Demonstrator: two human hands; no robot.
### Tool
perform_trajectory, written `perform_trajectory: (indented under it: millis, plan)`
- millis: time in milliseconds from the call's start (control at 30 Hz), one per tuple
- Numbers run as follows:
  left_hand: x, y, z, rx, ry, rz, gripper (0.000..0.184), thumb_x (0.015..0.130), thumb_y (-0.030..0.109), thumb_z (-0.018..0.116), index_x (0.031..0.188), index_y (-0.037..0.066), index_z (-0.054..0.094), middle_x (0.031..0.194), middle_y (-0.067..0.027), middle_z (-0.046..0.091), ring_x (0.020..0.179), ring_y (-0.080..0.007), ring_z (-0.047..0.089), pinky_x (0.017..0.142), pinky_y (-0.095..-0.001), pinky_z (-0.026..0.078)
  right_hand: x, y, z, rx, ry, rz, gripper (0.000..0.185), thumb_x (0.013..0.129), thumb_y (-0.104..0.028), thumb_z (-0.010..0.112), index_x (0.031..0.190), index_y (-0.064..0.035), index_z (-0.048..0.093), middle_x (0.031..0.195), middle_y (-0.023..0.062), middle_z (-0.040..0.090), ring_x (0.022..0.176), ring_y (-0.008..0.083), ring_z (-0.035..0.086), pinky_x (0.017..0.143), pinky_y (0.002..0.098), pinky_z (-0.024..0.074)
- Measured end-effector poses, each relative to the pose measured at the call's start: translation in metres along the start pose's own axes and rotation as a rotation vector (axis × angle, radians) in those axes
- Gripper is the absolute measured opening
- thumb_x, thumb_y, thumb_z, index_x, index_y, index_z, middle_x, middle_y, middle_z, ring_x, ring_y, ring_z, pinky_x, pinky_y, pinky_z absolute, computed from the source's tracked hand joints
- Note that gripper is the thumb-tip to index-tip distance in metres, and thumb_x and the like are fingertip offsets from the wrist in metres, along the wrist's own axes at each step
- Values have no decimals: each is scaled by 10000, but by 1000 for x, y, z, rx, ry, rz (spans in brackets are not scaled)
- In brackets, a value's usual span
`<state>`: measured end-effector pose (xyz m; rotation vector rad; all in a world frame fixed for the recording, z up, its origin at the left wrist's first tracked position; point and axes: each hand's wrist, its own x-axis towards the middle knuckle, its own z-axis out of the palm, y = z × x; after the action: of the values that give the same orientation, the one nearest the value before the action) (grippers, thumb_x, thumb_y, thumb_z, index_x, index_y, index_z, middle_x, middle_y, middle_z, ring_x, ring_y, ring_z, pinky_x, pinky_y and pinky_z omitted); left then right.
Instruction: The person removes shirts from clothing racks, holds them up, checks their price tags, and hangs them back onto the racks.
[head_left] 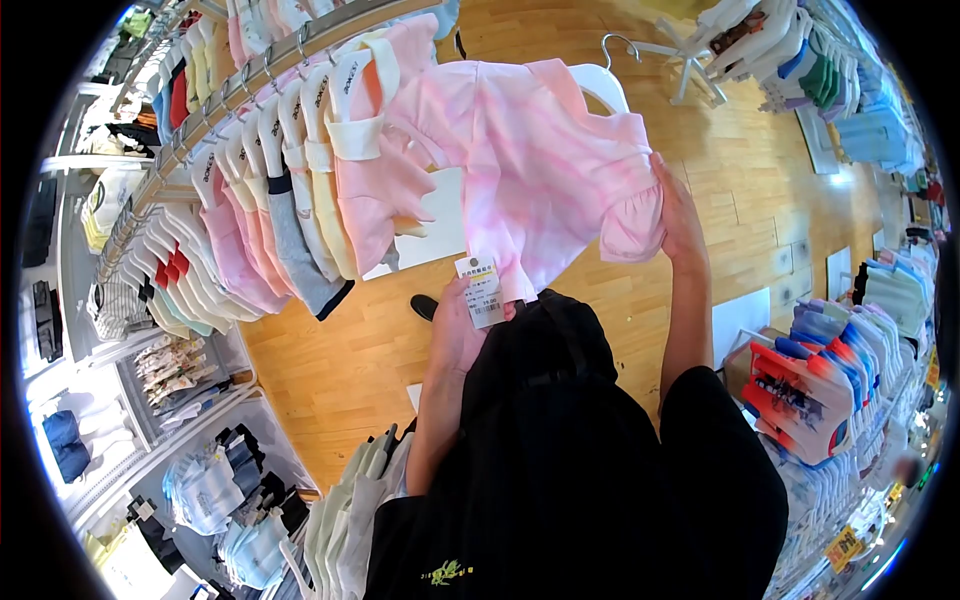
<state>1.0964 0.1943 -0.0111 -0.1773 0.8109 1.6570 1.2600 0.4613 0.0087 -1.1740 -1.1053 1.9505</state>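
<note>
A pale pink garment with puffed sleeves (540, 150) hangs on a white hanger (600, 88), tilted in front of me. My right hand (680, 215) grips it by the sleeve and shoulder edge on the right. Lower down, my left hand (463, 322) holds a white paper price tag (481, 292) with printed text, near the garment's lower edge. The garment's left part lies close to the pink and cream clothes (375, 170) on the rack. The hanger's metal hook points up, away from any rail.
A rail (262, 60) of children's clothes runs along the left. Shelves with folded clothes (95, 430) stand beyond it. More racks, one with red and blue shirts (800, 395), line the right. Pale green and grey clothes (350, 510) hang close by my left elbow.
</note>
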Motion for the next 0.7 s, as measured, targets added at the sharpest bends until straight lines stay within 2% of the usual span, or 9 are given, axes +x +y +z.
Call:
perform_trajectory:
  millis: [133, 233, 300, 400, 700]
  plan:
    - [-1, -1, 0, -9, 6, 15, 357, 946, 215, 364, 1223, 0, 435, 1008, -180, 587, 768, -286, 593, 705, -402, 504, -7, -6, 7, -40, 5, 8, 468, 957, -414, 572, 1098, 28, 633, 1012, 57, 663, 866, 114, 633, 764, 263, 507]
    - [0, -2, -2, 32, -41, 39, 368, 929, 144, 379, 1255, -18, 434, 1018, -184, 587, 773, -283, 595, 698, -394, 510, -9, -8, 11, -58, -11, 9, 462, 959, -406, 573, 1104, 28, 635, 1033, 58, 667, 877, 113, 637, 769, 263, 509]
    - [-3, -3, 0, 152, 26, 53, 385, 925, 55, 371, 1296, -32, 423, 1027, -187, 587, 781, -279, 597, 693, -385, 514, -5, -4, 9, -31, -24, 18, 454, 964, -393, 571, 1111, 32, 634, 1051, 61, 669, 901, 109, 637, 782, 261, 509]
    - [-6, -2, 7, 171, 27, 53, 354, 897, 16, 394, 1246, -27, 432, 966, -184, 578, 765, -286, 579, 671, -392, 489, -4, -3, 9, -9, -38, 17, 449, 968, -381, 568, 1121, 36, 630, 1057, 60, 668, 918, 105, 632, 798, 259, 505]
    - [-11, 0, 13, 163, -15, 67, 398, 889, -21, 377, 1285, -31, 415, 990, -190, 573, 789, -274, 577, 688, -387, 493, -1, -2, 5, 7, -69, 26, 466, 973, -374, 562, 1161, 49, 610, 1105, 72, 656, 967, 114, 619, 835, 255, 492]
